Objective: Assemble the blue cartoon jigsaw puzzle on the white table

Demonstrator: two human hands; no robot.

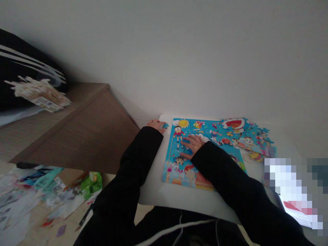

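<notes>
A colourful cartoon jigsaw puzzle with a blue background lies flat on a white table, several pieces joined in its frame. At the table's back left edge, my left hand pinches a small blue puzzle piece between thumb and fingers, left of the puzzle. My right hand rests over the middle of the puzzle with its fingers spread; its palm side is hidden. Loose puzzle pieces lie heaped at the puzzle's right, some overlapping its top right corner.
The white table meets a plain wall at the back. To the left stands a wooden cabinet with a bundle of cotton swabs on top. Plastic bags and litter cover the floor below. A bright pixelated area is at the right.
</notes>
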